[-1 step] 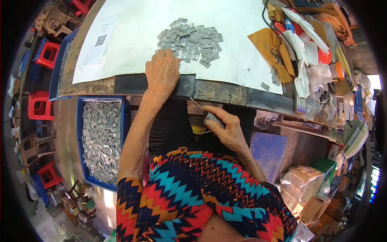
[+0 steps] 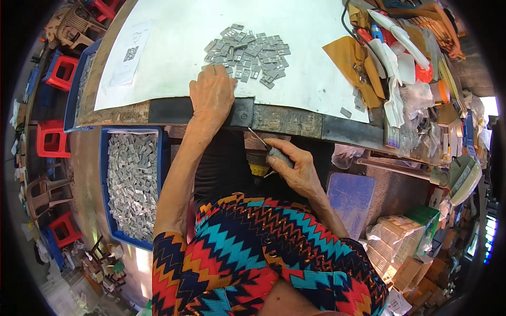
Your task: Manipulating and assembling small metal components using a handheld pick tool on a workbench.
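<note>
A person in a bright zigzag-patterned top is sitting at a worktable [image 2: 284, 120] covered by a white sheet [image 2: 179, 47]. The left hand [image 2: 212, 94] is lying palm down at the table's near edge, fingers loosely spread, fingertips touching the nearest pieces of a pile of small grey rectangular parts [image 2: 247, 52] at twelve o'clock from it; whether it is gripping any cannot be told. The right hand [image 2: 293, 167], below the table edge at four o'clock from the left, is curling closed around a thin metal pick [image 2: 258, 138] with a grey handle. At nine o'clock, a blue crate [image 2: 104, 189] is holding many more grey parts.
</note>
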Action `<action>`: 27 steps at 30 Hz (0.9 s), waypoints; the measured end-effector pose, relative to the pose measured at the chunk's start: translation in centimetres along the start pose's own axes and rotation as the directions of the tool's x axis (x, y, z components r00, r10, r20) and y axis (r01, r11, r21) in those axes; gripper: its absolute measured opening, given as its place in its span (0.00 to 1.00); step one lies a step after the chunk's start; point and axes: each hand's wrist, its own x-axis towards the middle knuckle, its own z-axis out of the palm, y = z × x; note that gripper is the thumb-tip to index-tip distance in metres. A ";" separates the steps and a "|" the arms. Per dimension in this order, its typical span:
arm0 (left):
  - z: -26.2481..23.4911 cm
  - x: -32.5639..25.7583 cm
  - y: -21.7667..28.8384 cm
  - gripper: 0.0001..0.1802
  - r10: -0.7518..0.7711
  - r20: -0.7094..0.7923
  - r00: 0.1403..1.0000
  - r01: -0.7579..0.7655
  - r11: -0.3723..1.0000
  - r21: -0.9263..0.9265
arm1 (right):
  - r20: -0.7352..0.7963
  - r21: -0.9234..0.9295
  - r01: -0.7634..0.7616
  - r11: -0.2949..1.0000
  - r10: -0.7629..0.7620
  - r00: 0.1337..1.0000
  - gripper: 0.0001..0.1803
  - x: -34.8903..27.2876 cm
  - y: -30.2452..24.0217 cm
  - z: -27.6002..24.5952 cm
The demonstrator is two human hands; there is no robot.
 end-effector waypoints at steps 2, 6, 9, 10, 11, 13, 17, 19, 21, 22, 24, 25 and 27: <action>0.3 0.1 0.3 0.06 -0.007 0.012 1.000 0.006 0.999 0.046 | -0.012 0.005 -0.013 1.000 0.013 1.000 0.19 -0.1 0.1 -0.1; 0.9 0.3 -0.2 0.08 -0.087 0.086 0.992 0.096 0.990 -0.105 | -0.028 0.001 0.020 1.000 -0.020 0.999 0.19 -0.1 0.5 -0.3; 0.8 0.2 0.2 0.09 -0.070 0.065 0.995 0.076 0.992 -0.105 | -0.096 -0.005 0.057 0.998 -0.057 0.994 0.18 0.0 0.8 -0.3; 0.9 0.0 0.3 0.10 -0.044 0.038 0.998 0.047 0.996 -0.082 | -0.097 -0.005 0.055 0.998 -0.055 0.994 0.18 0.0 0.7 -0.4; 0.9 -0.2 0.3 0.10 -0.044 0.040 0.998 0.048 0.995 -0.083 | -0.097 0.014 0.053 0.999 -0.051 0.994 0.18 0.1 0.5 -0.5; 0.9 -0.5 0.3 0.09 -0.007 0.018 1.000 0.010 0.983 -0.186 | -0.096 0.030 0.051 0.998 -0.048 0.994 0.18 0.4 0.1 -0.7; 0.1 -0.6 0.4 0.07 -0.048 -0.051 0.998 0.020 0.892 -0.452 | -0.142 -0.003 0.078 0.997 -0.077 0.987 0.18 0.9 -0.3 -0.9; -1.6 -1.0 1.2 0.07 -0.179 0.071 0.981 0.173 0.662 -0.729 | -0.148 -0.014 0.102 0.995 -0.103 0.984 0.18 1.2 -0.7 -1.0; -2.1 -1.8 1.4 0.08 -0.203 0.197 0.959 0.263 0.385 -0.885 | -0.143 -0.035 0.081 0.996 -0.086 0.986 0.18 1.4 -1.7 -1.0; -2.3 -2.3 1.5 0.08 -0.179 0.320 0.930 0.336 0.067 -0.940 | -0.141 -0.036 0.076 0.996 -0.081 0.987 0.18 1.6 -1.9 -1.0; -2.7 -3.2 1.9 0.09 -0.141 0.376 0.916 0.365 -0.103 -0.925 | -0.160 -0.099 0.127 0.987 -0.141 0.977 0.18 1.8 -2.2 -0.8; -2.8 -3.7 1.9 0.11 -0.092 0.420 0.903 0.385 -0.264 -0.884 | -0.156 -0.099 0.121 0.988 -0.136 0.978 0.18 1.9 -2.3 -0.6; -3.0 -4.5 1.9 0.13 -0.056 0.448 0.892 0.406 -0.335 -0.850 | -0.186 -0.150 0.188 0.971 -0.214 0.959 0.18 2.0 -2.4 -0.3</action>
